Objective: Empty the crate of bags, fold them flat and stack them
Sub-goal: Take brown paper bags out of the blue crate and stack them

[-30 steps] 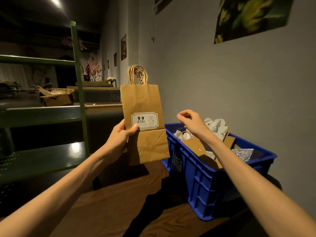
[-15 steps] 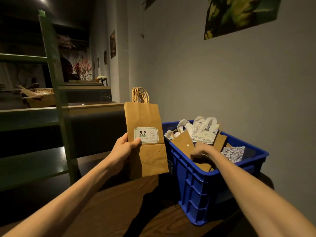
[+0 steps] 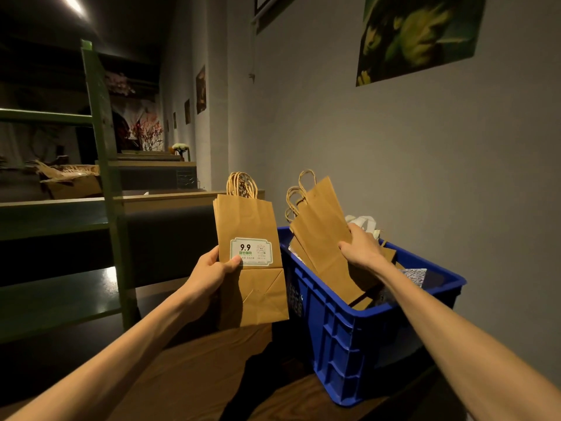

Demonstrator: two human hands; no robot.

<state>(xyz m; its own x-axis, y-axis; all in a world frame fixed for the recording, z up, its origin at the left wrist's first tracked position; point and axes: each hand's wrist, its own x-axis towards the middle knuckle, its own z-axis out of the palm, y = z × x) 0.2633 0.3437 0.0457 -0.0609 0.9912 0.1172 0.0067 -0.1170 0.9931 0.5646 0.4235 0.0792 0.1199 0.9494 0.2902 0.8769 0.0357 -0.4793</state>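
A person's left hand [image 3: 212, 276] grips a flattened kraft bag [image 3: 250, 258] upright above the table [image 3: 194, 375], thumb pinching beside its 9.9 label [image 3: 251, 251], just left of the blue crate [image 3: 358, 338] at the table's right edge. The right hand [image 3: 361, 249] clasps a tilted sheaf of brown bags [image 3: 324, 235] rising out of the crate, fingers wrapped behind, thumb in front. Light, stiff and easily creased, the paper looks best held mid-panel, not by the twisted handles.
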